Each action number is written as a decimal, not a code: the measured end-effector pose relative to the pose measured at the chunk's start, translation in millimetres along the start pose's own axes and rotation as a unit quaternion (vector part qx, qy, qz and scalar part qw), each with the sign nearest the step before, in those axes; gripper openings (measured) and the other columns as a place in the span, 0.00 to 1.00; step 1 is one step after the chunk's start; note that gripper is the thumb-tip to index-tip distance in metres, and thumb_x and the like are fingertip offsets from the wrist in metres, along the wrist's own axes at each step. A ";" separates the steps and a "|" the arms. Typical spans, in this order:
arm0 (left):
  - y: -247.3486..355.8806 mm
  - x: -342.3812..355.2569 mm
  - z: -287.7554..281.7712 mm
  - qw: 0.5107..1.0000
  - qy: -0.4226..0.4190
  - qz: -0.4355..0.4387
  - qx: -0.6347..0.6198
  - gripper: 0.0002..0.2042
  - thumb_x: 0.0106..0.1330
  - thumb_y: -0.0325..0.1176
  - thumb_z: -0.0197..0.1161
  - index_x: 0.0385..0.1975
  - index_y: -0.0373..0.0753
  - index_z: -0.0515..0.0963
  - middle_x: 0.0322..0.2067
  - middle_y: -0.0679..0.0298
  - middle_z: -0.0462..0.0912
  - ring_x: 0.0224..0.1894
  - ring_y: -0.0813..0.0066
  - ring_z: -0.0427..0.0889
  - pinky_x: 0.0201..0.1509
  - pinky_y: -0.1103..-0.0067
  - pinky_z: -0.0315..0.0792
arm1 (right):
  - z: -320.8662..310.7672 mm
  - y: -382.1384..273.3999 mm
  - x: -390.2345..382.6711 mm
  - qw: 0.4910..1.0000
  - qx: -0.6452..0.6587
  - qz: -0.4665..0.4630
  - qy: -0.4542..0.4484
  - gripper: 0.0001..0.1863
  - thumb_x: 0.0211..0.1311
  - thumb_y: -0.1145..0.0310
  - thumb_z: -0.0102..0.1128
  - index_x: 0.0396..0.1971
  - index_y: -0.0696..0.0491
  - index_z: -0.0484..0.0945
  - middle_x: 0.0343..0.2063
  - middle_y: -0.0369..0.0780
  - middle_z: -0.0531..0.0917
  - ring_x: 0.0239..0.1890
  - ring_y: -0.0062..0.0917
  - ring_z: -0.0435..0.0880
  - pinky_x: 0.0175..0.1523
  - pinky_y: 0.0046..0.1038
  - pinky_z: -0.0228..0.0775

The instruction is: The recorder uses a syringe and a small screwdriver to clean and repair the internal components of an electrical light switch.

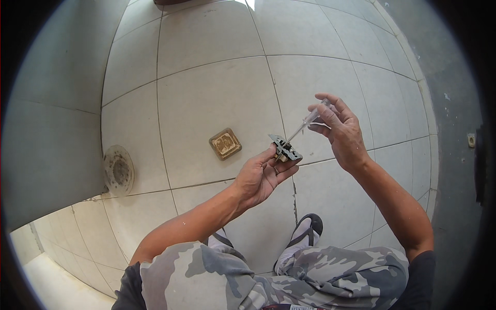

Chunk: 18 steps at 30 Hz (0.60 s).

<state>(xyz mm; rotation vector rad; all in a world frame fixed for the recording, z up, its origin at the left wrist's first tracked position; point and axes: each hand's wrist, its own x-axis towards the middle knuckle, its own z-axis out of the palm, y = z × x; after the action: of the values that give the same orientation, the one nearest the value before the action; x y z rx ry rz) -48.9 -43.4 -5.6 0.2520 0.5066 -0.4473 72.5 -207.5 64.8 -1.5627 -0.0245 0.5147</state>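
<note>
In the middle of the view my left hand [260,178] grips a small electrical wall fitting [285,150] with a grey metal mounting plate and a pale body. The fitting is held tilted above the floor, thumb on the near edge and fingers beneath. My right hand [338,126] holds a screwdriver [311,118] by its clear handle between thumb and fingers. Its shaft slants down to the left, and the tip reaches the dark inner part of the fitting. Whether the tip sits in a screw is too small to tell.
A square, brown-stained cover or box [225,144] lies on the tiled floor [212,93], left of the fitting. A round, dusty disc [119,170] rests against a grey panel [54,139] at the left. My sandalled foot [305,235] is close below my hands. A grey wall [454,103] bounds the right.
</note>
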 end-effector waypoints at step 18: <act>-2.7 0.3 -4.7 1.000 0.007 -0.004 0.004 0.18 0.80 0.42 0.42 0.55 0.32 0.65 0.54 0.50 0.72 0.61 0.58 0.74 0.71 0.67 0.69 | -4.8 3.9 -0.4 0.998 0.035 -0.011 -0.055 0.23 0.70 0.74 0.55 0.63 0.59 0.66 0.45 0.45 0.82 0.47 0.30 0.85 0.58 0.29 0.78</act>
<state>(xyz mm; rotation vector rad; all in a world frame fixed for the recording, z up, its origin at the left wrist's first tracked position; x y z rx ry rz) -51.8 -44.3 -10.0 0.2603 0.5190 -0.4553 72.6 -212.5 61.0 -1.4629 -0.1060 0.5783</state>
